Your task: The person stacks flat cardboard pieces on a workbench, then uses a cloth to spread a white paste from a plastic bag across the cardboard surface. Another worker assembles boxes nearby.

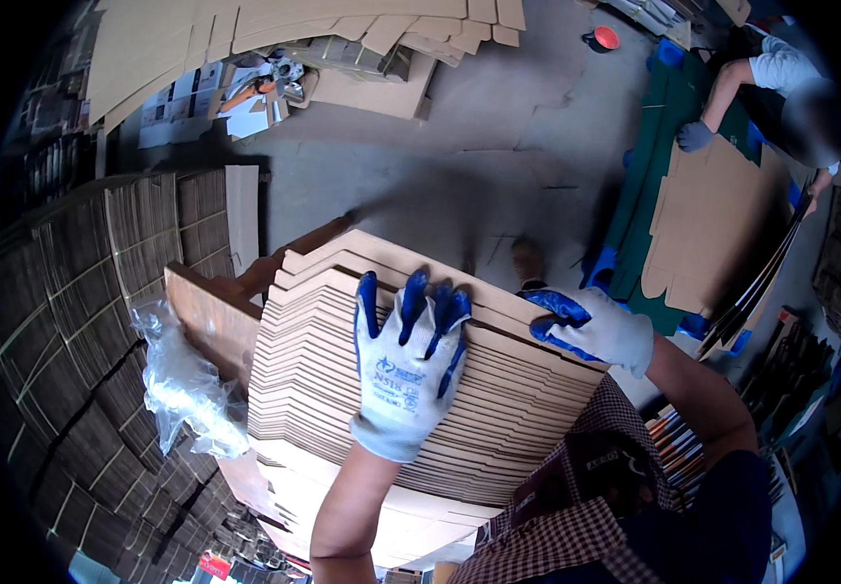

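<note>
A stack of flat brown cardboard sheets (396, 365) lies in front of me, fanned so that the edges step like stairs. On top of it rests my left hand (406, 355), in a white glove with blue fingertips, palm down and fingers spread. My right hand (590, 326), gloved the same way, is closed at the stack's right edge, thumb and fingers gripping a cardboard sheet (479, 290) at the far end. How many sheets lie in that grip is hidden.
Crumpled clear plastic (182, 380) hangs beside a wooden board (211, 316) on the left. Strapped cardboard bundles (75, 282) fill the left side. At the far right a person (790, 97) handles sheets on a green platform (634, 204). An orange-and-black round object (603, 39) sits on the floor.
</note>
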Motion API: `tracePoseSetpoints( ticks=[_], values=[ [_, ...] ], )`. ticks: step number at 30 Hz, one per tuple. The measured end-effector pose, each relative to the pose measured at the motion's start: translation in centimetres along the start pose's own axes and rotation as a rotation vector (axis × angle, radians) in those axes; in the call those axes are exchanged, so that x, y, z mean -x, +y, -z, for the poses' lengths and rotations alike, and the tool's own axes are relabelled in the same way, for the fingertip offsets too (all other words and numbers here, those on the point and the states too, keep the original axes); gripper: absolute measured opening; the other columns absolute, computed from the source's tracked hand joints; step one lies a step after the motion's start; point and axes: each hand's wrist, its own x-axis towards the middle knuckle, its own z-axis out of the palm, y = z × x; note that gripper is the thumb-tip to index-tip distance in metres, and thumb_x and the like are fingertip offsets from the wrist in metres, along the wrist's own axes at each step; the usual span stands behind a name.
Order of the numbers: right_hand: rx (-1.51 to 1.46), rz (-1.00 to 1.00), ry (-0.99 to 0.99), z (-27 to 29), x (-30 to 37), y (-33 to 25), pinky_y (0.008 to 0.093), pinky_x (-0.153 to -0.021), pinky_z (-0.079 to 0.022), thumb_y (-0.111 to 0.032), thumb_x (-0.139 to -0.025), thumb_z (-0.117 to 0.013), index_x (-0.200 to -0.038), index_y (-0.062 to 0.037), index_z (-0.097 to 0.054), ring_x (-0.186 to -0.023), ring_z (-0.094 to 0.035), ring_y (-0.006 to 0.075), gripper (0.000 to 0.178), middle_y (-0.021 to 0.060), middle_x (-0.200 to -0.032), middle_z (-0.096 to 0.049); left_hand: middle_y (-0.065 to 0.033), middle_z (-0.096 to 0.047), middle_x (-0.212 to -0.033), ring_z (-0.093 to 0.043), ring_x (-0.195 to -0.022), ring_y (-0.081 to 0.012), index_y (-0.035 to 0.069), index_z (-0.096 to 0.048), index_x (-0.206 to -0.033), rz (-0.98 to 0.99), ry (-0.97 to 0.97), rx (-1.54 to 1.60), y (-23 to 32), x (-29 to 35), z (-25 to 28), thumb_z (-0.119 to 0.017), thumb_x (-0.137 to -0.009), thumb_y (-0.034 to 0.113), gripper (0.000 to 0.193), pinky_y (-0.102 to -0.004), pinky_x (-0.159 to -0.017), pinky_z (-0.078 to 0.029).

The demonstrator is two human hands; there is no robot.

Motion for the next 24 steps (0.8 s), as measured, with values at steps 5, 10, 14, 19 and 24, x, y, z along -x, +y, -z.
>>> tracePoseSetpoints(
  ticks=[5, 10, 14, 19, 24],
  values=[
    [-0.082, -0.138, -0.055, 0.1, -0.2, -0.7, 0.0305, -0.077, -0.058, -0.028, -0.1, -0.063, -0.133, -0.0093, -0.059, -0.087, -0.071, 0.0191, 0.038, 0.0116, -0.107, -0.071, -0.0107, -0.058, -0.112, -0.057, -0.112, -0.0334, 0.012, -0.069, -0.115, -0.066, -0.086, 0.015, -1.3, -1.6, 1.1, -0.072, -0.079, 0.017, 0.036, -0.0611, -0.117, -0.027],
    [-0.104, -0.276, -0.125, 0.7, 0.0, -2.0, 0.0339, -0.095, -0.055, -0.03, -0.096, -0.069, -0.144, -0.0137, -0.052, -0.108, -0.067, 0.0242, 0.053, 0.0132, -0.123, -0.067, -0.0116, -0.061, -0.101, -0.058, -0.099, -0.0304, 0.011, -0.072, -0.105, -0.048, -0.23, 0.094, -1.7, -2.8, 1.6, -0.075, -0.078, 0.019, 0.029, -0.0525, -0.112, -0.034],
    [-0.136, -0.199, -0.114, 0.5, 0.1, -2.1, 0.0338, -0.096, -0.055, -0.03, -0.095, -0.07, -0.144, -0.0129, -0.053, -0.107, -0.068, 0.0238, 0.054, 0.0137, -0.123, -0.067, -0.011, -0.057, -0.101, -0.054, -0.1, -0.0325, 0.011, -0.07, -0.093, -0.036, -0.197, 0.147, -2.1, -2.8, 0.7, -0.076, -0.074, 0.015, 0.02, -0.0511, -0.105, -0.037],
    [-0.115, 0.188, 0.149, -2.1, 0.1, 1.0, 0.0305, -0.069, -0.059, -0.025, -0.096, -0.07, -0.137, -0.0099, -0.057, -0.074, -0.071, 0.021, 0.046, 0.0119, -0.091, -0.072, -0.0113, -0.058, -0.11, -0.052, -0.111, -0.0352, 0.012, -0.067, -0.108, 0.041, -0.122, 0.222, -1.9, -2.6, 0.5, -0.077, -0.073, 0.012, 0.036, -0.0508, -0.104, -0.039],
    [-0.09, 0.179, 0.095, -0.8, 0.4, 0.2, 0.0306, -0.069, -0.059, -0.025, -0.099, -0.065, -0.137, -0.0112, -0.058, -0.073, -0.07, 0.0237, 0.041, 0.0142, -0.093, -0.072, -0.0108, -0.061, -0.12, -0.054, -0.115, -0.033, 0.011, -0.068, -0.114, -0.072, -0.049, 0.019, -3.3, -3.5, 1.4, -0.076, -0.078, 0.012, 0.036, -0.0505, -0.107, -0.038]
  ],
)
